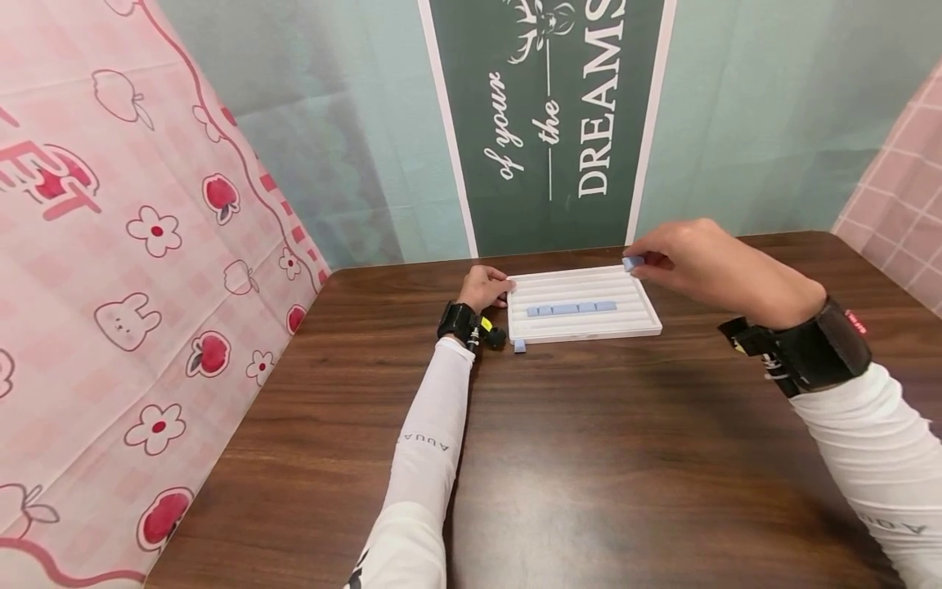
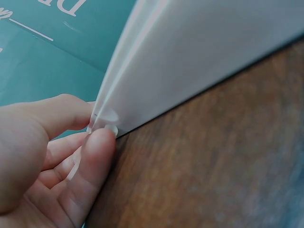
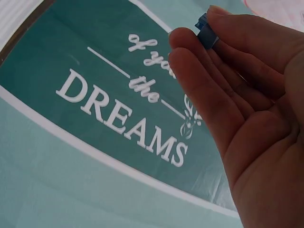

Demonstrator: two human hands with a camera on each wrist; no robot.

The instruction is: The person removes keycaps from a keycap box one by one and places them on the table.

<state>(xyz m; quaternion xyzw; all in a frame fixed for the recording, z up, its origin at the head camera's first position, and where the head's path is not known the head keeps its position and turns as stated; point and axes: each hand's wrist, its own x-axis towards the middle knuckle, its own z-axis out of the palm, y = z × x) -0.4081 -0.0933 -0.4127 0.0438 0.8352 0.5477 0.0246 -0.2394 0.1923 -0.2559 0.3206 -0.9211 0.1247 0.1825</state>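
A white ridged tray (image 1: pixel 574 325) lies on the table with several blue keycaps (image 1: pixel 565 309) lined up along one of its grooves. My left hand (image 1: pixel 484 288) holds the tray's left end; in the left wrist view, thumb and fingers pinch the white tray's corner (image 2: pixel 142 76). Over the tray's far right corner, my right hand (image 1: pixel 695 258) pinches a small blue keycap (image 1: pixel 632 263) between thumb and fingertips. That keycap (image 3: pixel 207 35) looks darker blue in the right wrist view. Another blue keycap (image 1: pixel 520 346) rests on the table by the tray's near left corner.
Brown wood-grain table (image 1: pixel 589 458) extends around the tray. Behind it hangs a green cloth with a dark lettered panel (image 1: pixel 552 164). A pink printed curtain (image 1: pixel 147 270) borders the left side, and a pink checked cloth (image 1: pixel 901 196) the right.
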